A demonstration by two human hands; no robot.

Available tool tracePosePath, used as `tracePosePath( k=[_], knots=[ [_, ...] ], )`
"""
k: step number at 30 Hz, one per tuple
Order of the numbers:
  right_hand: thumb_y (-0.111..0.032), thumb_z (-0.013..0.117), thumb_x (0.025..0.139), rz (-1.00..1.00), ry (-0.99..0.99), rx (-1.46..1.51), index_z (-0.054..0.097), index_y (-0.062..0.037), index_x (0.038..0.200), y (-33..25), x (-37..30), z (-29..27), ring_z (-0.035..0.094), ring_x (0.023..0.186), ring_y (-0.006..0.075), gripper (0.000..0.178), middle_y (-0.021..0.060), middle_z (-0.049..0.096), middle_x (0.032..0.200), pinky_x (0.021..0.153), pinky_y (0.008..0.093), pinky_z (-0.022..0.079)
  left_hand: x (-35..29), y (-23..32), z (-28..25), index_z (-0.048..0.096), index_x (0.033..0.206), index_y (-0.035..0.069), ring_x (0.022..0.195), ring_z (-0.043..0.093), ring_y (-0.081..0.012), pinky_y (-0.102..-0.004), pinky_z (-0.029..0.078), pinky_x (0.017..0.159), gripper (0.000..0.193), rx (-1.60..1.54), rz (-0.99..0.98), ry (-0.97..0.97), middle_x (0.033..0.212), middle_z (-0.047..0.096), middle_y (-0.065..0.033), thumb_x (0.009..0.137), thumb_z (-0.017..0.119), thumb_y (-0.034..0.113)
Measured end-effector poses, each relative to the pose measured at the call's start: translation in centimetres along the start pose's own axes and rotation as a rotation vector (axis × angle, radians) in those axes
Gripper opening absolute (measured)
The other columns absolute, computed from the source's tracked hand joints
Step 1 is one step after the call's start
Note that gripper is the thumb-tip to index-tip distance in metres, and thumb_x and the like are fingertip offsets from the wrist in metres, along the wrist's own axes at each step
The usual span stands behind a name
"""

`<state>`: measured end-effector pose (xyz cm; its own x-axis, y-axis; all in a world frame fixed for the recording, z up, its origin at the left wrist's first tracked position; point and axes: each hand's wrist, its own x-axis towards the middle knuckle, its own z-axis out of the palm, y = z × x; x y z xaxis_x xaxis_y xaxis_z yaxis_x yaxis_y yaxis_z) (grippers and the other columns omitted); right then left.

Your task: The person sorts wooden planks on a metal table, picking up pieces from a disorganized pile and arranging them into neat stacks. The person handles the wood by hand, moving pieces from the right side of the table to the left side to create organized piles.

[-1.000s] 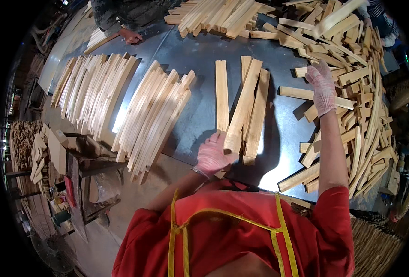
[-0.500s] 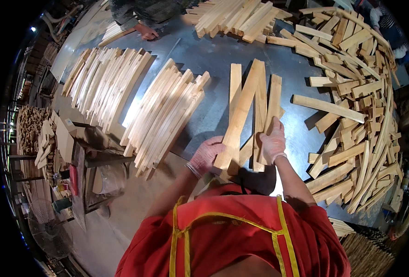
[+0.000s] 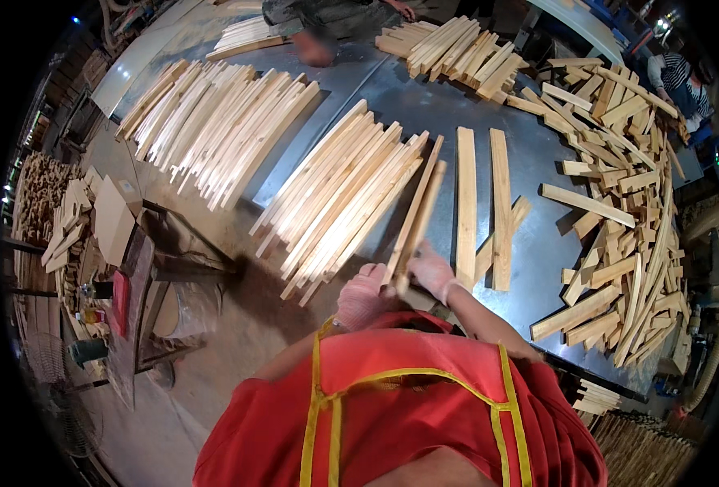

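Observation:
Two wooden strips stand on edge side by side in front of me, a left strip (image 3: 413, 207) and a right strip (image 3: 426, 213). My left hand (image 3: 363, 297), in a pale glove, is closed at the near end of the left strip. Gloved as well and slightly blurred, my right hand (image 3: 432, 273) grips the right strip low down. Just left of them lies a row of light strips (image 3: 347, 203). To the right, a flat board (image 3: 466, 203) and a second board (image 3: 500, 203) lie on the metal table (image 3: 542, 268), with a slanted board (image 3: 518, 213) partly beneath.
A jumbled heap of wood pieces (image 3: 611, 219) covers the table's right side. Another strip row (image 3: 221, 134) lies farther left, and a stack (image 3: 461, 53) at the back. Across the table, a co-worker's blurred hand (image 3: 315, 50) shows. A wooden stand (image 3: 185, 252) is at left.
Both hands have brought two strips leftward from the boards toward the row and turned them on edge. Two boards and a slanted one stay behind. The view has shifted, and the co-worker's hand has moved.

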<state>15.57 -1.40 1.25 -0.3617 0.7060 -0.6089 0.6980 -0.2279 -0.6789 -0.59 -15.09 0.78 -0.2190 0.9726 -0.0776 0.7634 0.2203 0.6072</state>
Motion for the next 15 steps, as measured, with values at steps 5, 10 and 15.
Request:
tracePosePath(
  k=[5,10,15],
  knots=[
    [-0.023,0.067,0.085,-0.518,-0.148,-0.240,0.060,-0.0001,0.132,1.3,8.4,3.7,0.064,0.119,0.0472,0.053,0.0295,0.069,0.124,0.103,0.0469,0.051,0.1,-2.3,-2.5,0.059,0.140,0.009,0.118,0.063,-0.0419,-0.0499,0.052,0.101,0.064,0.149,0.183,0.101,0.143,0.057,-0.0202,0.083,0.074,0.034],
    [-0.033,0.075,0.080,-0.289,0.772,-0.695,0.052,-0.0037,0.144,2.1,4.6,-3.0,0.061,0.125,0.0464,0.074,0.0271,0.060,0.136,0.108,0.0505,0.049,-1.6,-6.1,-4.8,0.063,0.135,0.006,0.125,0.059,-0.0432,-0.0511,0.051,0.104,0.060,0.076,0.107,0.164,0.141,0.059,-0.0212,0.080,0.077,0.026],
    [-0.033,0.078,0.078,0.180,0.546,-0.492,0.041,-0.0049,0.151,2.2,2.0,-5.4,0.062,0.123,0.0499,0.086,0.0318,0.057,0.137,0.107,0.0492,0.051,-2.9,-8.0,-6.1,0.059,0.136,0.008,0.123,0.061,-0.0422,-0.0532,0.050,0.101,0.062,0.100,0.106,0.194,0.141,0.059,-0.0210,0.081,0.080,0.026]
  ],
)
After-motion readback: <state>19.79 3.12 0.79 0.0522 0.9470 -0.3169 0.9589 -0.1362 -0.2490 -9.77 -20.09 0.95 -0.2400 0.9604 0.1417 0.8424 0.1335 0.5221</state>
